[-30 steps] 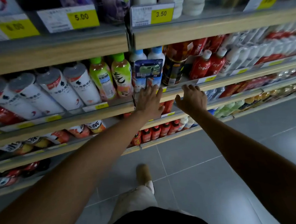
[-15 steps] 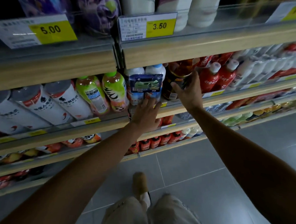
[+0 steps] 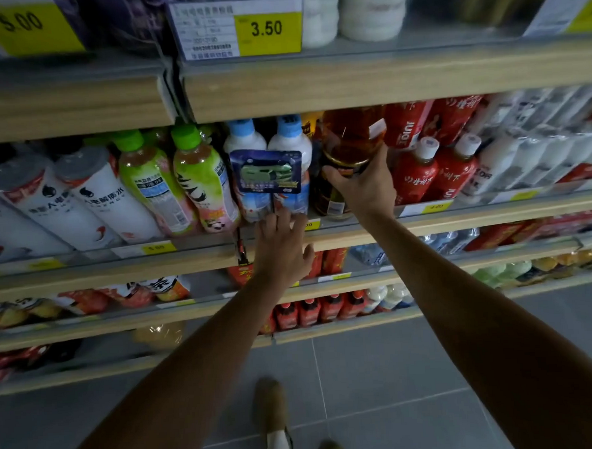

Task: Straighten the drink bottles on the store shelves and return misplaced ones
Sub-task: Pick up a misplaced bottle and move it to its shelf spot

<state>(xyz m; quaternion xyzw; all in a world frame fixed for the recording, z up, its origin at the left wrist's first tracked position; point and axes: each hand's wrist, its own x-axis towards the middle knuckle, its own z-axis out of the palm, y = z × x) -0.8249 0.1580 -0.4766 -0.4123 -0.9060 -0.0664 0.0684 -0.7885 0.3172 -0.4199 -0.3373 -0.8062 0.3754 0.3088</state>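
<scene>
My right hand (image 3: pixel 362 183) grips an amber tea bottle (image 3: pixel 350 142) that lies tilted over a dark upright bottle (image 3: pixel 331 198) on the middle shelf. My left hand (image 3: pixel 282 249) is spread open, its fingertips at the foot of two white bottles with blue caps (image 3: pixel 270 146) that carry a blue toy pack (image 3: pixel 266 171). Left of them stand two green-capped bottles (image 3: pixel 196 181) and leaning white bottles with grey caps (image 3: pixel 94 197). Right of my right hand are red juice bottles (image 3: pixel 432 172).
The wooden shelf edge (image 3: pixel 425 222) with yellow price tags runs below the bottles. An upper shelf (image 3: pixel 349 80) hangs close above, with a 3.50 tag (image 3: pixel 267 28). Lower shelves hold small red bottles (image 3: pixel 313 311). Grey tiled floor and my shoes (image 3: pixel 274 421) lie below.
My right hand has risen from the shelf edge and closed on the tilted amber bottle. My left hand has stayed at the foot of the blue-capped bottles. The view has tilted upward.
</scene>
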